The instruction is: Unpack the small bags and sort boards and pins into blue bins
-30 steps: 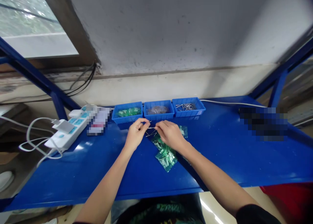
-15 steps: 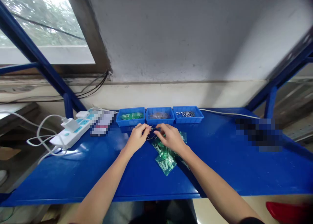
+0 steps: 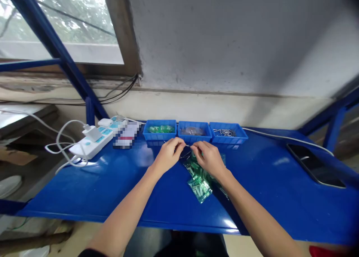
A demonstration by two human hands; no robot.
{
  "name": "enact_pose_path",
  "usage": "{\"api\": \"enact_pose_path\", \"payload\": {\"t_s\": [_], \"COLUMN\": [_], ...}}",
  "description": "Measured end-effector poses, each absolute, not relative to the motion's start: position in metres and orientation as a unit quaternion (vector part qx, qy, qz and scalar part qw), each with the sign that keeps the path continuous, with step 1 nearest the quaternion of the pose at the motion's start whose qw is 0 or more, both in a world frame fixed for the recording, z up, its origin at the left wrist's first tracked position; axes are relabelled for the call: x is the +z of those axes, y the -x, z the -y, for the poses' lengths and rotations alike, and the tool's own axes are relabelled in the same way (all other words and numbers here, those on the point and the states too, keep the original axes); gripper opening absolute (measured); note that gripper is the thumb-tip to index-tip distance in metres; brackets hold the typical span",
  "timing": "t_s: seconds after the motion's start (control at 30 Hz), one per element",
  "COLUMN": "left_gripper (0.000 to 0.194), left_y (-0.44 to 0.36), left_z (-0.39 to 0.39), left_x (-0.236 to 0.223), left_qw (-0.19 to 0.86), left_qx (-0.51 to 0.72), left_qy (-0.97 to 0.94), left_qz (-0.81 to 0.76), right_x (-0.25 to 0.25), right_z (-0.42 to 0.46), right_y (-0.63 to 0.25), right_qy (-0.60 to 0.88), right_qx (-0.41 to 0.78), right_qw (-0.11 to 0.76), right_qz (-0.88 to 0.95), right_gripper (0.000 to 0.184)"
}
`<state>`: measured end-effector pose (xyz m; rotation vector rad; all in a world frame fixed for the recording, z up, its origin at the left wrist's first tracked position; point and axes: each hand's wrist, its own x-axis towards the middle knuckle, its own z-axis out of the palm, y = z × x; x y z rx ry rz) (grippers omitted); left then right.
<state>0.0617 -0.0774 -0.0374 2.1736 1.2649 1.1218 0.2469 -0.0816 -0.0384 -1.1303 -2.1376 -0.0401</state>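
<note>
My left hand [image 3: 168,155] and my right hand [image 3: 211,159] meet above the blue table, fingertips pinched a short way apart. Between them runs a thin metal screw [image 3: 188,145], one end in each hand; its exact kind is too small to be sure of. Just under my fingers lie several loose metal pieces [image 3: 184,155]. Below my right hand is a pile of small green-tinted plastic packets [image 3: 200,188] with slim pieces inside, partly hidden by that hand and forearm.
Along the back edge stand three blue bins: one with green pieces [image 3: 160,129], one with clear plastic pieces [image 3: 192,131], one with metal screws [image 3: 224,132]. A white power strip [image 3: 91,144] with cables lies left, beside a blurred-out item [image 3: 126,135]. A phone [image 3: 315,165] lies right.
My fingertips have drawn nearer each other, with less of the metal screw showing between them. The whole view has shifted, so the bins and table appear further right.
</note>
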Motion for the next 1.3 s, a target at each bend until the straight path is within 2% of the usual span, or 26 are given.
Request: {"api": "enact_pose_path", "payload": {"t_s": [0.13,0.23,0.37,0.47,0.53,0.63,0.73,0.83,0.93,0.97,1.3], "left_gripper": [0.027,0.032,0.020,0.017,0.016,0.012,0.015,0.019,0.023,0.025,0.030], "left_y": [-0.065,-0.066,-0.056,-0.048,-0.048,-0.051,-0.050,-0.044,-0.038,-0.037,-0.029], "left_z": [0.079,0.084,0.095,0.097,0.094,0.085,0.081,0.084,0.088,0.089,0.090], "left_x": [-0.036,-0.036,-0.039,-0.045,-0.049,-0.049,-0.046,-0.046,-0.052,-0.054,-0.060], "left_qw": [0.191,0.188,0.138,0.078,0.084,0.122,0.167,0.239,0.284,0.284,0.303], "left_qx": [0.386,0.373,0.322,0.205,0.155,0.133,0.125,0.171,0.232,0.243,0.239], "left_qy": [-0.774,-0.775,-0.788,-0.814,-0.818,-0.812,-0.819,-0.820,-0.811,-0.811,-0.803], "left_qz": [-0.464,-0.474,-0.507,-0.537,-0.548,-0.555,-0.534,-0.492,-0.456,-0.451,-0.454], "right_x": [-0.035,-0.030,-0.021,-0.021,-0.025,-0.032,-0.037,-0.042,-0.049,-0.051,-0.053], "right_z": [0.085,0.080,0.061,0.048,0.044,0.048,0.062,0.081,0.092,0.094,0.093], "right_y": [-0.244,-0.252,-0.291,-0.321,-0.328,-0.312,-0.277,-0.248,-0.235,-0.234,-0.235], "right_qy": [0.395,0.400,0.570,0.677,0.692,0.644,0.536,0.419,0.357,0.352,0.345], "right_qx": [-0.068,-0.097,-0.135,-0.166,-0.167,-0.131,-0.051,0.020,0.029,0.026,0.037], "right_qw": [0.339,0.329,0.379,0.396,0.385,0.391,0.391,0.314,0.259,0.256,0.269], "right_qz": [0.851,0.850,0.716,0.598,0.588,0.645,0.747,0.852,0.897,0.900,0.898], "right_gripper": [0.023,0.028,0.036,0.059,0.069,0.059,0.045,0.037,0.015,0.012,0.013]}}
